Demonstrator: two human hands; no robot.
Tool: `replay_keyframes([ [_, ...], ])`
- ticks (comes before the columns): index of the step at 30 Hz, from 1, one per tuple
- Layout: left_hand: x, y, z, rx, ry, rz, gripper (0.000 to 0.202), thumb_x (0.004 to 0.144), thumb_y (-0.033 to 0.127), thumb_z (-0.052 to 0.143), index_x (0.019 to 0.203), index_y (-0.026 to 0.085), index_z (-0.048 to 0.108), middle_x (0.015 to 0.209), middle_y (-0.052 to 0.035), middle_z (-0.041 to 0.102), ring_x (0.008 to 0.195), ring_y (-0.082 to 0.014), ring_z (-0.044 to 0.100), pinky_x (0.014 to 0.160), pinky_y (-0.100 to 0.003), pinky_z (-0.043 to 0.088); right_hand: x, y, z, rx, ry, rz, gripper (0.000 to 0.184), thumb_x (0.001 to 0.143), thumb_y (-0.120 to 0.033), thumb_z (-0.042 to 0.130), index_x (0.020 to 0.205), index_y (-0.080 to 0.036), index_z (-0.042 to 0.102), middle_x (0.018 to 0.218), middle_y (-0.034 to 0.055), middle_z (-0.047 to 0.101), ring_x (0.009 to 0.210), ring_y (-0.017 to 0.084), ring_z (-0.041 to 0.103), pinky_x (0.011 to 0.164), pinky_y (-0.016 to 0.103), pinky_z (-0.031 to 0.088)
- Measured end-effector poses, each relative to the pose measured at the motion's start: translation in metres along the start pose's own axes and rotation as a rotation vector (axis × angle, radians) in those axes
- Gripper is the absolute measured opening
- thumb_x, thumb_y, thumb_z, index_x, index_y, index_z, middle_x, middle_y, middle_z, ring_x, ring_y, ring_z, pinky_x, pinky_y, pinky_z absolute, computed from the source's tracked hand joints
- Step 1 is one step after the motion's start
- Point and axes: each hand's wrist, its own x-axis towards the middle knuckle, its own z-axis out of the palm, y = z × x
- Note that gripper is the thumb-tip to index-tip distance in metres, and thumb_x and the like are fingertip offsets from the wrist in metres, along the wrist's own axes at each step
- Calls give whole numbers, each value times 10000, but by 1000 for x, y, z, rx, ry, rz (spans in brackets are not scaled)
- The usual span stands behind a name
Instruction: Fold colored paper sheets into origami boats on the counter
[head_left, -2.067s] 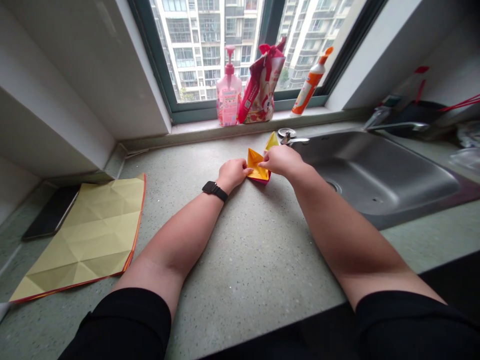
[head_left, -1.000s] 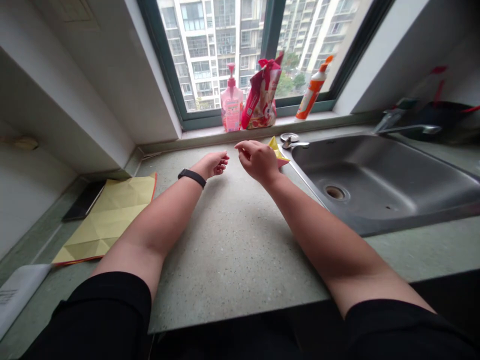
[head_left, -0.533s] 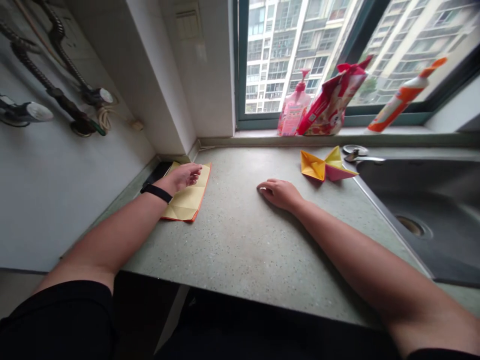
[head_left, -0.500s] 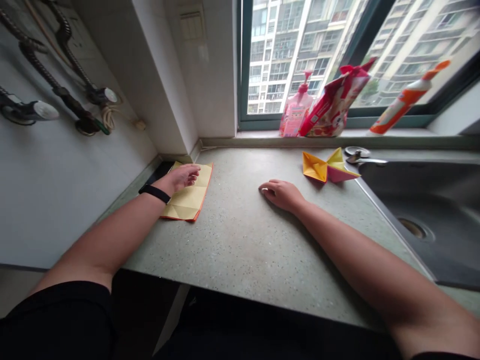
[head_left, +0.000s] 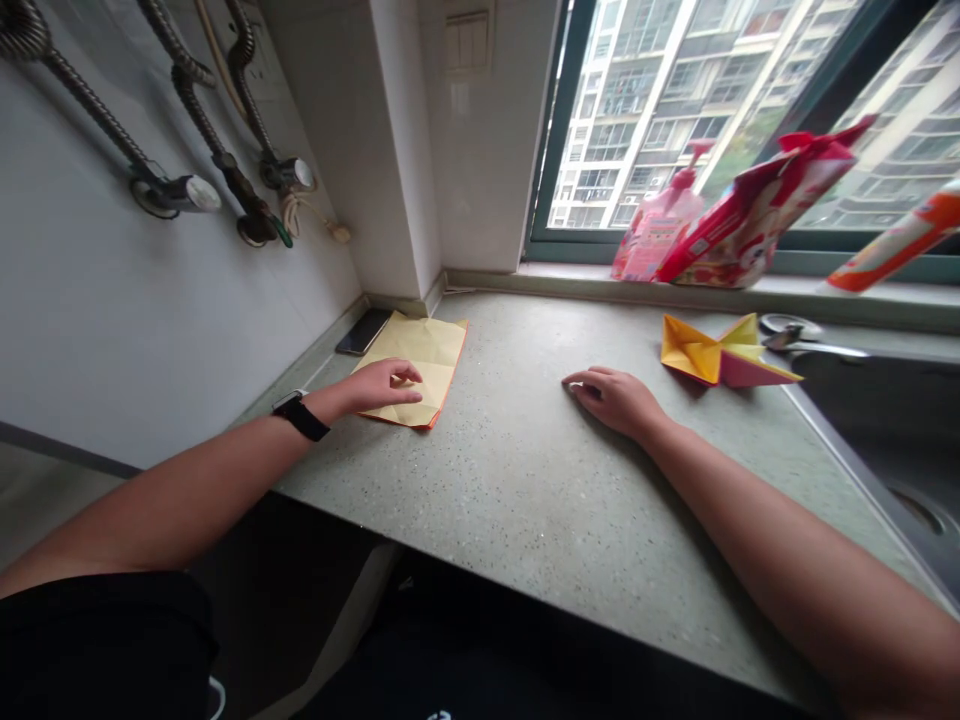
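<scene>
Since the frame half a second back, the view is swinging further left, and the left hand point(head_left: 382, 385) is sitting nearer the close edge of the yellow creased sheet point(head_left: 427, 345) rather than across it. That sheet is lying flat at the counter's back left corner, its far corner touching a dark phone point(head_left: 361, 332). The left hand's fingers are resting loosely curled on the paper, pinching nothing that I can make out. The right hand point(head_left: 613, 398) is lying palm down and relaxed on the bare counter point(head_left: 510, 480), holding nothing.

One risk: the sheet is lying close to the counter's left edge, so a careless drag could be sending it over the side or nudging the phone. Its red underside edge is lifting slightly, so a fingertip could be crumpling it.

Further right, a folded paper figure point(head_left: 720, 352) is standing near the sink point(head_left: 900, 450). Bottles and a red pouch point(head_left: 757, 215) are lining the sill, and hoses point(head_left: 187, 190) are hanging on the wall.
</scene>
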Motion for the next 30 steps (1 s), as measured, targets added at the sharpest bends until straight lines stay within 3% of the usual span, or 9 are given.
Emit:
replay_keyframes([
  [9,-9,7,10,167,-152,192,517,736,606,879,1079,254,717,1227,-79,700,1184,-303,628,1040,-367,456,0,-3,-2,-3,-8,21,297,985,-238,594,1115,-289,856,1092,89,821,934,267,753,863,384,563],
  [20,-4,3,5,118,-194,193,400,798,579,838,1017,258,746,1232,-71,706,1202,-284,647,1082,-368,448,0,0,-3,0,-42,13,300,997,-242,594,1157,-265,847,1103,101,811,933,264,742,860,376,551],
  [25,-4,0,4,112,-190,198,326,860,545,749,996,248,751,1261,-75,716,1213,-282,654,1102,-373,451,0,2,-2,1,-39,-3,298,1004,-233,588,1160,-241,842,1114,106,806,937,257,741,859,365,541],
  [30,-9,-1,13,193,-79,211,260,887,482,664,890,225,699,1181,-86,717,1122,-279,668,1039,-402,498,1,8,3,14,-17,-36,293,1006,-241,588,1145,-250,846,1096,99,807,920,250,741,838,356,544],
])
